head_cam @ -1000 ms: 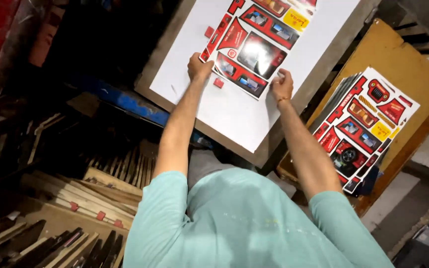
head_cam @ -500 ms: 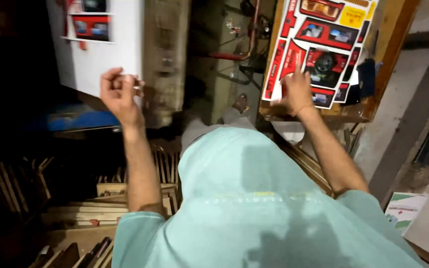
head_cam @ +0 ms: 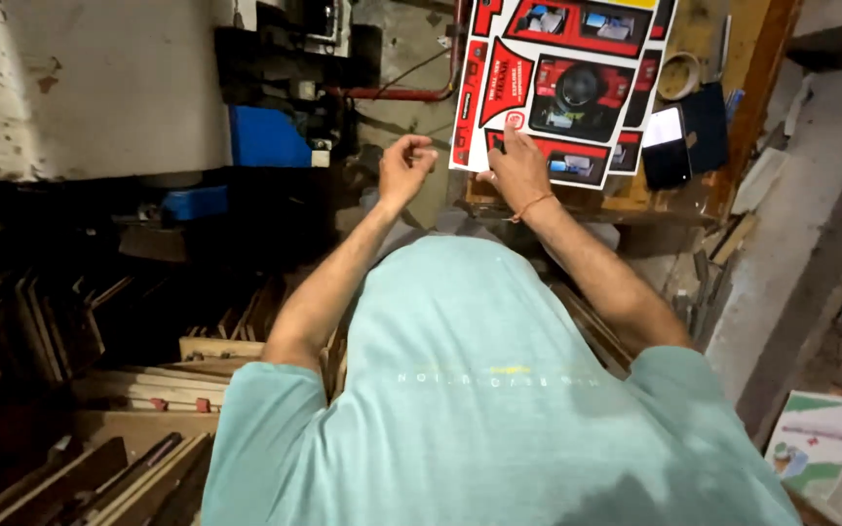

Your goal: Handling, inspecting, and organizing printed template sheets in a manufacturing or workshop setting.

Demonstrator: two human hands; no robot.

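Sheets (head_cam: 562, 83), printed red, lie stacked on the wooden table (head_cam: 733, 107); right hand (head_cam: 516, 166) presses flat and open on their near edge, while left hand (head_cam: 403, 168) hovers beside, loosely curled, empty.

**Room around my grips**

My left grip (head_cam: 404, 166) hangs loosely curled in open air just left of the printed sheets (head_cam: 562, 83), with a clear gap between. My right grip (head_cam: 516, 166) lies flat on the stack's near edge. To the right, a dark phone (head_cam: 668, 146) and a small round cup (head_cam: 678, 75) crowd the wooden counter (head_cam: 733, 107); to the left, a blue machine part (head_cam: 265, 138) blocks the way
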